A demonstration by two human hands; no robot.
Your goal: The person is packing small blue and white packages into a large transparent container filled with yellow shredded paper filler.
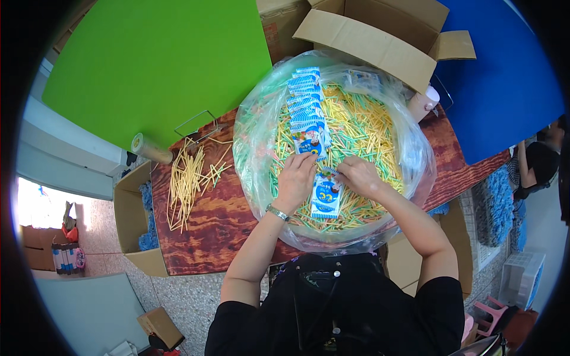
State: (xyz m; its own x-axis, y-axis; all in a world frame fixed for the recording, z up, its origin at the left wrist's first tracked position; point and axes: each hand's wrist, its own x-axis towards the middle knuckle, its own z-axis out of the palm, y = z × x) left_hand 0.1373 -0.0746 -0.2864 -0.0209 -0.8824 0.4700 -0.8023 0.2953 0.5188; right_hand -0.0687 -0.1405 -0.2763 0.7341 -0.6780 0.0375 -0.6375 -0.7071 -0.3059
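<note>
Hidden or unclear: the lower edge of the large clear plastic bag (415, 148) drops out of sight behind your dark clothing, and the basin or frame beneath it cannot be made out. The fisheye rim blackens both sides of the view. Print on the packets is too small to judge. A person in dark clothes (540, 163) at the far right is cut by the rim.

Your left hand (295, 178), wristwatch at the wrist, and your right hand (359, 175) sit close together over the bag, fingers pinched on the top edge of a small blue-and-white printed paper packet (326, 197). The packet hangs below and between both hands, resting on the heap of thin yellow and green sticks (368, 127) that fills the bag. Whether sticks are gripped in either hand cannot be told.

Just beyond your fingertips, a fanned row of matching blue-and-white packets (307, 107) lies on the heap, running away from you.

To your left, a loose pile of pale yellow sticks (185, 181) lies on the red-brown wooden table (219, 228), well apart from your hands. An open brown cardboard box (374, 35) stands behind the bag.
</note>
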